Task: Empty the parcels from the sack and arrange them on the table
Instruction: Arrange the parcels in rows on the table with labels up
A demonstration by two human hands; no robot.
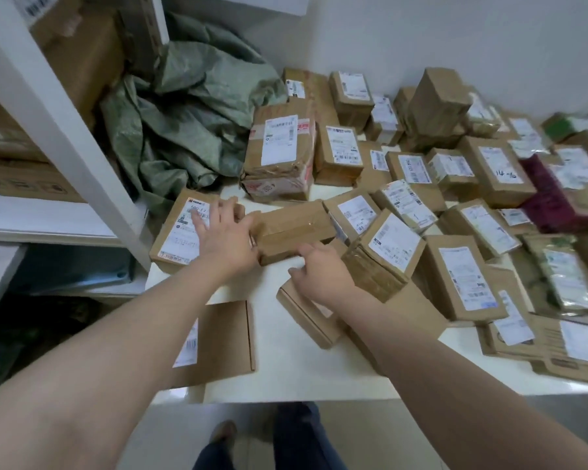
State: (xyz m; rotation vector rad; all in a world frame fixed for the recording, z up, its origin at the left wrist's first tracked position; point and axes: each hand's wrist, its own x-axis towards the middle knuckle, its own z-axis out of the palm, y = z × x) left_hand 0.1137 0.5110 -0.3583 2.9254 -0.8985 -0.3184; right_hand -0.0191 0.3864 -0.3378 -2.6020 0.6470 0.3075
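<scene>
- Parcels (455,184) cover most of the table (286,371). The flat parcel (221,334) at lower left lies by the near edge, where your left forearm (143,320) could nudge it off.
- Your left hand (224,232) lies spread and relaxed across the labelled parcel (180,228), touching the taped parcel (292,232). Your right hand (316,269) sits at its near edge; you cannot tell whether it grasps.
- Pushed rightward, it would likely jam against the tilted parcel (387,252).
- At upper left the sack (184,113) lies crumpled beside the shelf post (65,137).

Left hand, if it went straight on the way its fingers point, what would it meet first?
The labelled box right ahead; the left hand has its fingers over the label, contact unclear.
</scene>
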